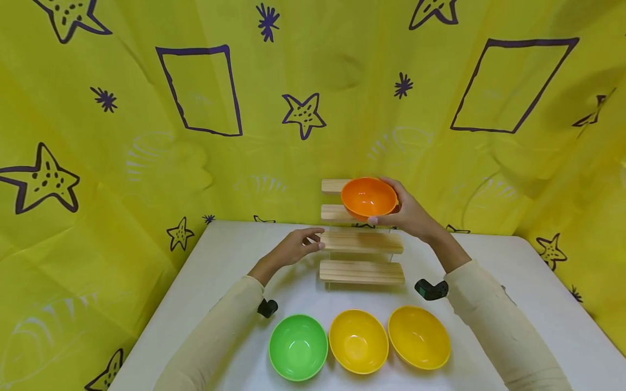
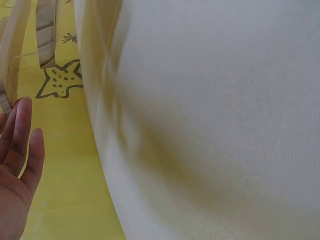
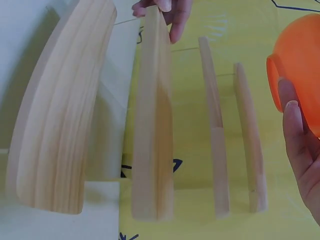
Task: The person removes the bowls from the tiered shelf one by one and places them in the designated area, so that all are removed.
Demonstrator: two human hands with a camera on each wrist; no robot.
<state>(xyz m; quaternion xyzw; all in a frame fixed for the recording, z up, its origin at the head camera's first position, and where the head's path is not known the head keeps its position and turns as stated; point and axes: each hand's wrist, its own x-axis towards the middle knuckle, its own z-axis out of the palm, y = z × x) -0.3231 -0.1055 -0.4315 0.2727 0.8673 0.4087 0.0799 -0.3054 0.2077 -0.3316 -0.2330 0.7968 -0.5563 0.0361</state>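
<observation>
An orange bowl (image 1: 369, 198) is held by its right side in my right hand (image 1: 408, 214), above the upper boards of a stepped wooden rack (image 1: 362, 243). In the right wrist view, the thumb lies against the base of the orange bowl (image 3: 300, 70). My left hand (image 1: 295, 247) pinches the left end of the rack's second board from the front. Thumb and fingers of the left hand (image 3: 172, 12) also show around that board's end in the right wrist view. The left wrist view catches only part of the left hand (image 2: 17, 175).
A green bowl (image 1: 298, 347) and two yellow bowls, one in the middle (image 1: 358, 342) and one on the right (image 1: 419, 338), stand in a row at the front of the white table (image 1: 195, 304). Behind the rack hangs a yellow patterned curtain (image 1: 274, 157).
</observation>
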